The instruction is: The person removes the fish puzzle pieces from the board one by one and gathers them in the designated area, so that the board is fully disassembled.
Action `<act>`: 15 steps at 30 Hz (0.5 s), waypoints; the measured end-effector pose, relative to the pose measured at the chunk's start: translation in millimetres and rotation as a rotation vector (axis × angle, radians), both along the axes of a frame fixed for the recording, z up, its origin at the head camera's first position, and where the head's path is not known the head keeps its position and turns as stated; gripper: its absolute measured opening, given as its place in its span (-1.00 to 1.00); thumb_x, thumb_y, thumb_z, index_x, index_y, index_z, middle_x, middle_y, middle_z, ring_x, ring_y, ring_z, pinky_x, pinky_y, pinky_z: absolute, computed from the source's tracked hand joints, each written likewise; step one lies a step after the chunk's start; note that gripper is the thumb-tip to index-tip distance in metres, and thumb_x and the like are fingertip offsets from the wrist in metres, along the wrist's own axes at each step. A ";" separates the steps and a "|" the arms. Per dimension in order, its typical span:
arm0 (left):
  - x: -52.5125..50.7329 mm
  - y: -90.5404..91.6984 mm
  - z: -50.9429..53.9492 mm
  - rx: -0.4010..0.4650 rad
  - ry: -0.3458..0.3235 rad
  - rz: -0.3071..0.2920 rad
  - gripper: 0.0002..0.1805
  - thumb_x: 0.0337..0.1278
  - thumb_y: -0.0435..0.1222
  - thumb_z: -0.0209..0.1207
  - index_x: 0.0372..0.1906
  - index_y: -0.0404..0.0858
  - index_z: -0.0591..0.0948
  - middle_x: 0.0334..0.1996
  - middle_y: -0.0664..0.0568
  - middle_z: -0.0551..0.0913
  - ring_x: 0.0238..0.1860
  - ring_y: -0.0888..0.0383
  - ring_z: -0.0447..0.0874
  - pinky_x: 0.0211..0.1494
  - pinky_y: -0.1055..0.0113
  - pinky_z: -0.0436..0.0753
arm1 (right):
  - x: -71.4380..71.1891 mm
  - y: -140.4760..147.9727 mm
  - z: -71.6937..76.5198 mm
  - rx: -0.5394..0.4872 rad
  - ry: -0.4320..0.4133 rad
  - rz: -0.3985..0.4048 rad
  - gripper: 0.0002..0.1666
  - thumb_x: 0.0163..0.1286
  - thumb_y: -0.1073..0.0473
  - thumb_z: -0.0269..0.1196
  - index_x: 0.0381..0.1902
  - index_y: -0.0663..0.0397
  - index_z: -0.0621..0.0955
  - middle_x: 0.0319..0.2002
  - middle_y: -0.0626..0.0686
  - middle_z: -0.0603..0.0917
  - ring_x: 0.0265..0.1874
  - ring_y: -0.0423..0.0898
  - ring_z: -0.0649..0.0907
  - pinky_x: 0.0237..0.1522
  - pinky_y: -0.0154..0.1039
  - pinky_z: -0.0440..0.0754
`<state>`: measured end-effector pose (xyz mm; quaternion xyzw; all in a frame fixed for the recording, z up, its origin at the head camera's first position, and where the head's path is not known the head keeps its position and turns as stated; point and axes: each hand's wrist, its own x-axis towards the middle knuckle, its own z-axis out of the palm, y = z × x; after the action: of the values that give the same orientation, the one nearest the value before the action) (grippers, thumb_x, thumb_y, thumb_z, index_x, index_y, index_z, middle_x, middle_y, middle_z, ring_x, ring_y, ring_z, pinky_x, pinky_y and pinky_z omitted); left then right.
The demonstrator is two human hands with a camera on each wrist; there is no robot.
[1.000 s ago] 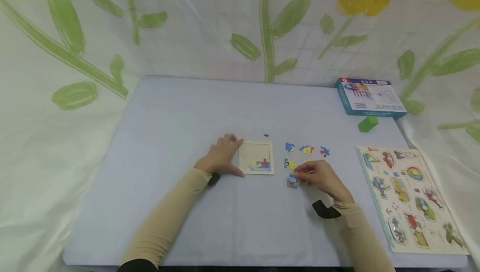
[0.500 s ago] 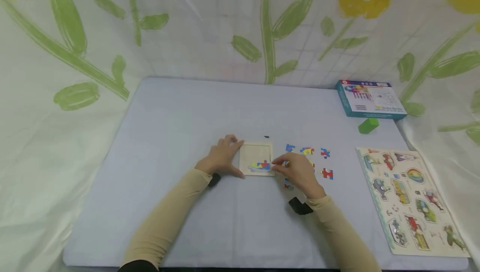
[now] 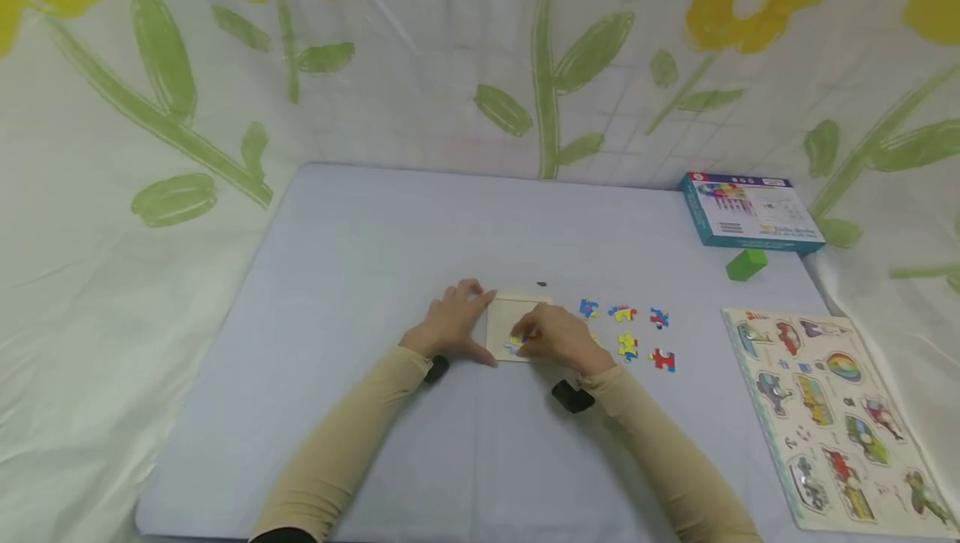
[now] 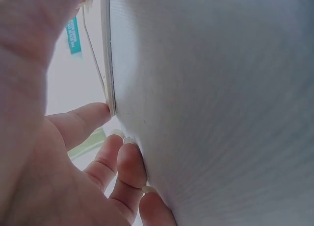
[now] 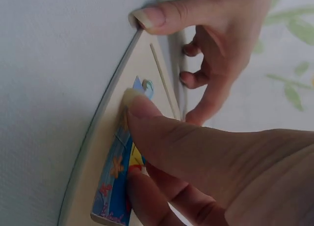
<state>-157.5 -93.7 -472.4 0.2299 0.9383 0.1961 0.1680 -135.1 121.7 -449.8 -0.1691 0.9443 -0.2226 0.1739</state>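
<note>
A square wooden puzzle tray [image 3: 517, 300] lies on the table, with a few joined pieces along its near side. My left hand [image 3: 452, 322] holds the tray's left side, thumb at the near corner and index finger at the far corner. Its other fingers rest on the table in the left wrist view. My right hand [image 3: 558, 336] is over the tray, thumb and fingertips pinching a puzzle piece among those inside. In the right wrist view, a blue strip of puzzle [image 5: 114, 172] with a starfish and coral shows beside the thumb; the fingers partly hide the pieces.
Loose puzzle pieces [image 3: 628, 347] lie in rows right of the tray, some partly behind my right hand. A small dark bit [image 3: 542, 284] lies beyond the tray. Farther right are a large picture board [image 3: 832, 410], a green block [image 3: 746, 265] and a flat box [image 3: 757, 214].
My right hand has moved left from the loose pieces, past the tray's right edge, to over the tray's near part. The left hand stays on the tray. The head view has shifted slightly.
</note>
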 end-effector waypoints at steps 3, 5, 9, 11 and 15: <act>1.3 0.1 1.2 0.010 0.002 -0.005 0.31 -0.35 0.19 0.62 0.60 -0.16 0.27 0.47 -0.14 0.26 0.38 -0.19 0.33 0.25 -0.15 0.53 | 4.8 -0.1 -0.8 0.010 0.021 -0.027 -0.70 0.18 0.17 0.54 -0.09 -0.01 0.81 -0.13 0.01 0.83 -0.16 -0.08 0.74 -0.14 -0.15 0.70; 1.6 0.7 1.3 0.016 0.000 -0.008 0.31 -0.34 0.19 0.62 0.60 -0.16 0.27 0.47 -0.14 0.26 0.38 -0.19 0.33 0.25 -0.15 0.52 | 7.4 0.1 -1.2 0.007 0.033 -0.046 -0.71 0.19 0.18 0.53 -0.10 -0.02 0.80 -0.16 0.00 0.82 -0.20 -0.10 0.71 -0.17 -0.16 0.67; 1.2 1.2 0.2 -0.001 -0.003 -0.002 0.31 -0.34 0.18 0.62 0.60 -0.15 0.26 0.48 -0.15 0.25 0.39 -0.19 0.32 0.27 -0.15 0.52 | 9.3 2.1 -3.0 -0.030 0.041 -0.040 -0.63 0.21 0.22 0.51 0.00 -0.03 0.74 -0.18 0.00 0.80 -0.24 -0.13 0.70 -0.19 -0.20 0.63; 0.7 0.9 -0.3 -0.013 -0.002 -0.001 0.31 -0.33 0.19 0.62 0.61 -0.14 0.25 0.49 -0.14 0.24 0.39 -0.18 0.31 0.28 -0.13 0.52 | 7.3 5.5 -6.0 -0.069 0.039 -0.008 -0.57 0.22 0.24 0.50 0.07 -0.01 0.72 -0.20 0.00 0.78 -0.27 -0.15 0.69 -0.22 -0.24 0.61; 0.4 0.4 0.2 -0.013 -0.003 0.000 0.31 -0.33 0.20 0.62 0.60 -0.15 0.26 0.49 -0.14 0.23 0.39 -0.18 0.31 0.27 -0.14 0.53 | 1.2 14.9 -12.8 -0.154 0.043 0.070 -0.62 0.26 0.29 0.45 0.06 0.05 0.76 -0.20 0.03 0.79 -0.30 -0.19 0.66 -0.25 -0.34 0.57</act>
<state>-157.1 -93.3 -472.3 0.2285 0.9393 0.1905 0.1707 -133.9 136.6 -462.5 -0.2197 0.9214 -0.2845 0.1475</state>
